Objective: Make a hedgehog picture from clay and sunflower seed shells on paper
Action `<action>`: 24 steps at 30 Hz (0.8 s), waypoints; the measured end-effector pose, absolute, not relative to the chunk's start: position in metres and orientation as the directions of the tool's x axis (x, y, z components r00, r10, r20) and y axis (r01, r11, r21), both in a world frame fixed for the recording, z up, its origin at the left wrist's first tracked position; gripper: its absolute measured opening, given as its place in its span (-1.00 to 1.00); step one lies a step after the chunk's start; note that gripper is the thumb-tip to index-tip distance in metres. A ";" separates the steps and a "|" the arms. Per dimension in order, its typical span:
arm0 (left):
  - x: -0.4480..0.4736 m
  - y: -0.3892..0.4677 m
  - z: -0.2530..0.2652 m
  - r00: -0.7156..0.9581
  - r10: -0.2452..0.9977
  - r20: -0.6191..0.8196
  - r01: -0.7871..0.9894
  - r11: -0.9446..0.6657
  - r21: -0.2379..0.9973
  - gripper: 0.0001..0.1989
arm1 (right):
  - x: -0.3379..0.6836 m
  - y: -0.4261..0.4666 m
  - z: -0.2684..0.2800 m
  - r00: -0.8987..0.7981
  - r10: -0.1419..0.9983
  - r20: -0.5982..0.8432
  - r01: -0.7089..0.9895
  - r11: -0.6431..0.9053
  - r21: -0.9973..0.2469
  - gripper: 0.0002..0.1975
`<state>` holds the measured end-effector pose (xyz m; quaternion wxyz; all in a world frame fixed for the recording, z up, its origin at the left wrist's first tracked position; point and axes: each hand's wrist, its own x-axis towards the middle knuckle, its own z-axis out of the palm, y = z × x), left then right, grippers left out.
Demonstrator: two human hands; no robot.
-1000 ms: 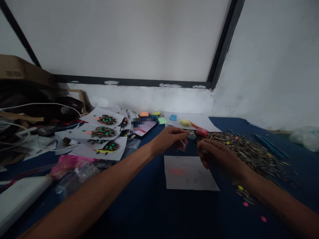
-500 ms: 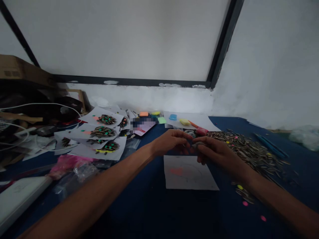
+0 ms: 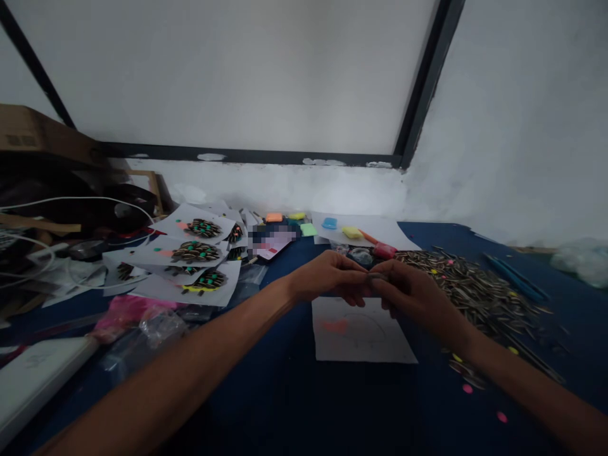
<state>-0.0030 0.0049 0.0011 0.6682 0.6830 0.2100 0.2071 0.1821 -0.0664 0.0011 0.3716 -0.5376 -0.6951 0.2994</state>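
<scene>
My left hand [image 3: 332,277] and my right hand [image 3: 406,283] meet fingertip to fingertip above a small sheet of white paper [image 3: 332,349]. Between them is a small grey lump [image 3: 377,277], soft-looking like modelling clay and largely covered by the fingers. The right thumb and fingers pinch it, and the left fingertips press on it from the other side. On the paper below is a flat orange patch [image 3: 334,326] beside a faint curved pencil outline. Just behind the hands sits a round grey bundle in clear wrap [image 3: 361,256].
Striped sunflower seeds [image 3: 475,285] lie heaped at the right, with blue tweezers-like tool [image 3: 517,277] beyond. Sheets with seed-covered hedgehog shapes [image 3: 197,251] are stacked at the left near a phone [image 3: 278,244]. Coloured clay blocks, including a yellow one [image 3: 351,233], line the back.
My left fingers have closed in from slightly apart to meet the right fingertips at the grey lump. Both hands stay above the paper, which has not moved.
</scene>
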 end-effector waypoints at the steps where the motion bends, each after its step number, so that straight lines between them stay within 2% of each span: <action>1: -0.003 0.005 0.001 0.815 0.580 0.003 0.012 -0.022 1.000 -0.74 | 0.183 -0.066 0.000 -0.157 0.970 0.187 0.530 0.243 -0.812 -0.78; 5: -0.003 0.006 0.000 0.800 0.600 -0.011 0.024 -0.013 1.000 -0.74 | 0.184 -0.064 -0.002 -0.166 0.957 0.239 0.577 0.291 -0.763 -0.83; 12: -0.001 0.004 -0.004 0.868 0.496 0.001 -0.038 0.065 0.997 -0.64 | 0.182 -0.067 -0.002 -0.069 0.939 0.337 0.613 0.307 -0.728 -0.79; 18: 0.009 -0.004 -0.006 0.891 0.455 0.002 -0.088 0.170 0.982 -0.62 | 0.180 -0.073 -0.004 -0.177 0.912 0.371 0.711 0.379 -0.593 -0.87; 20: 0.011 -0.006 -0.004 0.871 0.489 0.038 -0.131 0.158 0.979 -0.66 | 0.180 -0.074 -0.002 -0.209 0.900 0.382 0.719 0.406 -0.564 -0.88; 22: 0.010 -0.005 0.000 0.832 0.555 0.020 -0.115 0.136 0.984 -0.69 | 0.182 -0.072 0.001 -0.180 0.903 0.389 0.697 0.396 -0.598 -0.82; 24: 0.006 0.000 0.003 0.727 0.686 -0.036 -0.084 0.141 0.986 -0.74 | 0.187 -0.069 0.006 -0.090 0.916 0.391 0.691 0.340 -0.638 -0.77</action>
